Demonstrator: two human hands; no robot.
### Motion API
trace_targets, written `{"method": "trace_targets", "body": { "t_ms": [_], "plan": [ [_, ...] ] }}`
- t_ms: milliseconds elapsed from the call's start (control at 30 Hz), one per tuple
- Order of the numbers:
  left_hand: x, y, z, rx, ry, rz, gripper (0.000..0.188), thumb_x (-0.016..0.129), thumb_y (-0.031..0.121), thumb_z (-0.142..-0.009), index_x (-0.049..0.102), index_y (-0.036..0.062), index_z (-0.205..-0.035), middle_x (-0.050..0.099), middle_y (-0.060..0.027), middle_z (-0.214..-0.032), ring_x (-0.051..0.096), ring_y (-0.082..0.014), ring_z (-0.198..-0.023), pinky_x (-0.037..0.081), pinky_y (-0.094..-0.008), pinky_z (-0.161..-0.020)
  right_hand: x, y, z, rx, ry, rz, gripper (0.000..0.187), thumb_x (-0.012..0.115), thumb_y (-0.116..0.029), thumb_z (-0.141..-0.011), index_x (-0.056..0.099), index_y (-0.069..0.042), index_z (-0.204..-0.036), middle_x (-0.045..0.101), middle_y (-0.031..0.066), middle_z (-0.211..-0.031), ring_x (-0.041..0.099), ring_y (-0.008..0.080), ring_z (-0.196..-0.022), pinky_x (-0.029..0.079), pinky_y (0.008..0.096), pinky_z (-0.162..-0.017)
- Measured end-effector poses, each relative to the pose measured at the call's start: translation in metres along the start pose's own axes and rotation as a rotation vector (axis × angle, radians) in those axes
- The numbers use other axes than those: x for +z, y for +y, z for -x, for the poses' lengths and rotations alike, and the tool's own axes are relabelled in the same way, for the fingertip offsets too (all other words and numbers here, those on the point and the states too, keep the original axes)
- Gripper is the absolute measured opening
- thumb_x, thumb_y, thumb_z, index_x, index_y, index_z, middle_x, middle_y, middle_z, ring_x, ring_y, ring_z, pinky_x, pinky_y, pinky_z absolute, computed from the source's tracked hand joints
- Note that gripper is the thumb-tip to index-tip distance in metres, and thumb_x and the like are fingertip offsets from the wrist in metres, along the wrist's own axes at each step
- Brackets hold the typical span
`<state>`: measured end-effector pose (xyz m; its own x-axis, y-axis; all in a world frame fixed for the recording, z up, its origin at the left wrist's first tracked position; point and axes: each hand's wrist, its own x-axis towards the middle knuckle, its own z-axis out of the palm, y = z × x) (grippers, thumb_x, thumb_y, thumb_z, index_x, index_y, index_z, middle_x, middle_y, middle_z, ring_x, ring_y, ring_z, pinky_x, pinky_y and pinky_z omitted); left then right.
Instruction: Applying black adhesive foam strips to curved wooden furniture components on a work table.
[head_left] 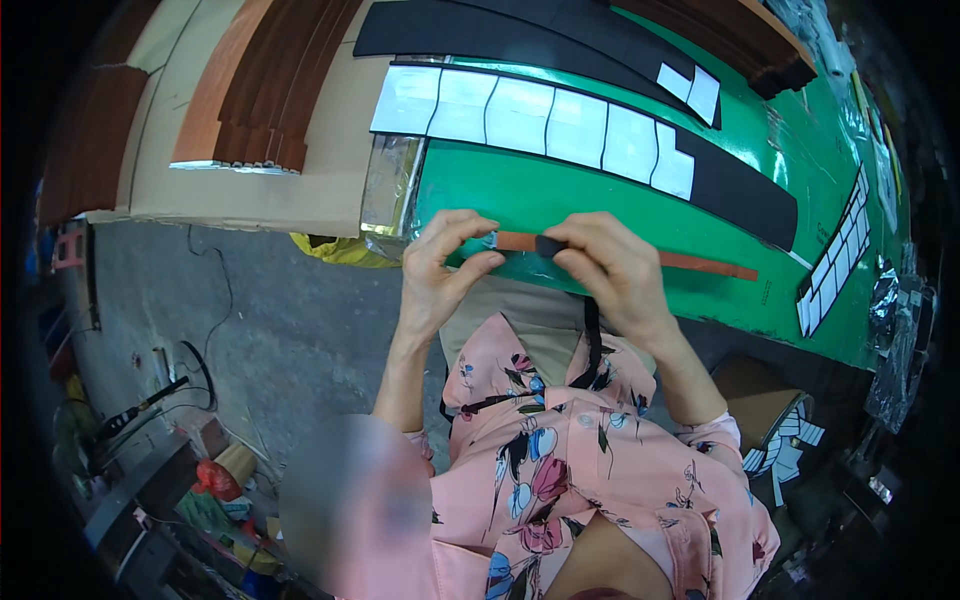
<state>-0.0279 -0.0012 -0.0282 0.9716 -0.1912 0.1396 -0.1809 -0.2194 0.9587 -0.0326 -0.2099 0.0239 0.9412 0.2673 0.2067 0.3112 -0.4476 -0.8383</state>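
A narrow reddish-brown strip (705, 265) runs left to right along the near edge of the green table. Its left end, where a pale bluish-white bit shows, lies between the thumb and fingers of my left hand (440, 255). My right hand (615, 262) pinches a small black pad (547, 246), which sits against the strip a little right of that end. The strip passes behind my right hand and comes out on its far side. What the pad is made of, I cannot tell.
Beyond my hands, a long black sheet with white backing squares (520, 112) lies on the green tabletop (470, 185). More black sheets (480, 35) are behind it. Brown moulding lengths (265, 85) rest on cardboard at left. A white-squared strip (835, 250) lies right; a bin (765, 395) stands below.
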Motion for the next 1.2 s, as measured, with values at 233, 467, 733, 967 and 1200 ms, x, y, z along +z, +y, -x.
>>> {"method": "trace_targets", "body": {
  "t_ms": [233,467,733,967,1200],
  "plan": [
    [0.003,-0.007,-0.004,0.063,-0.002,0.050,0.029,0.075,0.007,-0.072,0.065,0.0038,-0.099,0.059,-0.0063,-0.092,0.056,-0.0155,-0.080,0.045,-0.0269,-0.068,0.027,-0.007,0.001,-0.044,0.105,0.274,0.023,0.072,-0.007,-0.072,0.066,-0.004,-0.094,0.061,0.0071,-0.092,0.061,0.0188,-0.072,0.050,0.0297,-0.059],
    [0.005,-0.011,-0.008,0.135,0.004,0.057,0.029,0.074,0.002,-0.069,0.064,0.0033,-0.095,0.059,-0.0072,-0.091,0.058,-0.0163,-0.076,0.045,-0.0268,-0.058,0.031,-0.005,-0.004,-0.143,0.105,0.442,0.025,0.074,-0.010,-0.069,0.067,-0.007,-0.092,0.061,0.0028,-0.086,0.060,0.0173,-0.071,0.049,0.0292,-0.055],
    [0.004,-0.012,-0.008,0.147,-0.005,0.057,0.029,0.075,0.002,-0.068,0.063,0.0030,-0.095,0.058,-0.0077,-0.090,0.057,-0.0186,-0.077,0.046,-0.0283,-0.060,0.035,-0.006,-0.006,-0.122,0.113,0.470,0.025,0.074,-0.010,-0.068,0.068,-0.007,-0.092,0.061,0.0027,-0.084,0.059,0.0163,-0.069,0.048,0.0285,-0.054],
    [0.004,-0.014,-0.009,0.134,-0.019,0.046,0.032,0.075,0.003,-0.065,0.063,0.0037,-0.095,0.058,-0.0081,-0.091,0.057,-0.0221,-0.079,0.046,-0.0311,-0.064,0.035,-0.008,-0.007,-0.118,0.104,0.479,0.025,0.074,-0.009,-0.068,0.068,-0.007,-0.092,0.061,0.0030,-0.083,0.059,0.0165,-0.069,0.049,0.0285,-0.053],
    [0.002,-0.016,-0.007,0.153,-0.009,0.001,0.032,0.076,0.004,-0.065,0.063,0.0043,-0.094,0.058,-0.0084,-0.090,0.057,-0.0235,-0.078,0.045,-0.0327,-0.066,0.038,-0.009,-0.009,-0.128,0.094,0.474,0.025,0.074,-0.009,-0.068,0.067,-0.006,-0.092,0.060,0.0032,-0.082,0.060,0.0167,-0.069,0.048,0.0286,-0.052]
  ]
}}
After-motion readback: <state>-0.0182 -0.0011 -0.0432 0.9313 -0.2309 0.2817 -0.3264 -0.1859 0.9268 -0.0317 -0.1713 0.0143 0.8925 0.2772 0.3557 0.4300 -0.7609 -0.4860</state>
